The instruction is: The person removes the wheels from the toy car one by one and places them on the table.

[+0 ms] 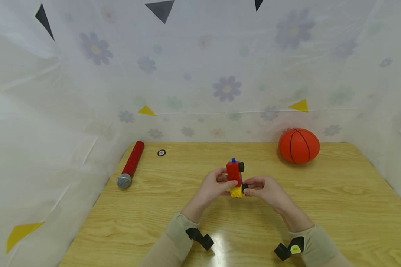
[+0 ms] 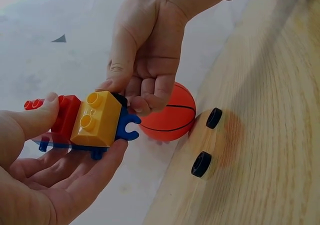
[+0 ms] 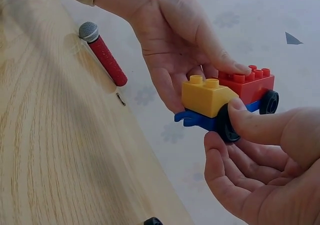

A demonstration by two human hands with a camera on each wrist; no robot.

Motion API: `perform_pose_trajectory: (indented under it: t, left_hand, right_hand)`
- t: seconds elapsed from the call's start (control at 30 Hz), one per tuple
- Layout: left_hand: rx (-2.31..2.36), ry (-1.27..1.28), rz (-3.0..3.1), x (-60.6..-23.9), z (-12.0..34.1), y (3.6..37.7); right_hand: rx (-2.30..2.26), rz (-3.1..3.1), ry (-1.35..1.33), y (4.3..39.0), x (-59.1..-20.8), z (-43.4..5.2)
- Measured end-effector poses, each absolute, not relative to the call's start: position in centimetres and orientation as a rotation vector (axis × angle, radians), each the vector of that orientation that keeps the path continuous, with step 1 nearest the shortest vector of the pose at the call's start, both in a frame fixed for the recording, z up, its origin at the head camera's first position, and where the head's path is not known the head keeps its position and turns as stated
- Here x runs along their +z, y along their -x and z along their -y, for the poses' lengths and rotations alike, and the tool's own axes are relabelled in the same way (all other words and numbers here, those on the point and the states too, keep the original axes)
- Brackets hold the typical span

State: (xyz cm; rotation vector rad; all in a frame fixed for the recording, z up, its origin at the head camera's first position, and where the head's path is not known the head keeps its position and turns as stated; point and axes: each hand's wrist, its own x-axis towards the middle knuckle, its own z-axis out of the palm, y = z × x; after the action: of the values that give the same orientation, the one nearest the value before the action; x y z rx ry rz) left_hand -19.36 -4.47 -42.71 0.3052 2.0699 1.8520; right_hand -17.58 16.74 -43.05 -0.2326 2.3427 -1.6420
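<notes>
A toy brick car is held up above the table between both hands. It has a red studded block, a yellow sloped block and a blue base with a forked hook at one end. My left hand grips the car, thumb on the red block and fingers underneath. My right hand pinches a black wheel between thumb and fingers, at the base beside the yellow block. Another black wheel sits by the red block. On the opposite side, bare blue pegs show.
Two loose black wheels, one nearer and one farther, stand on the wooden table. An orange basketball is at the back right. A red microphone lies at the left edge near a small round disc.
</notes>
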Motion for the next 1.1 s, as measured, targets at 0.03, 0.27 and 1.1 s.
perform_pose_trajectory:
  t: [0.03, 0.27, 1.1]
  left_hand:
    - [1.852, -0.306, -2.073, -42.68, 4.43, 19.36]
    - [1.852, -0.307, -2.081, -42.58, 4.29, 19.28]
    - [1.877, -0.29, -2.089, -42.61, 4.05, 19.34]
  right_hand:
    - [-1.64, -2.347, 0.234, 17.6, -43.07, -16.74]
    - [-1.648, -2.367, 0.217, 17.54, -43.42, -16.62]
    - [-1.663, -2.406, 0.196, 17.26, -43.28, -16.39]
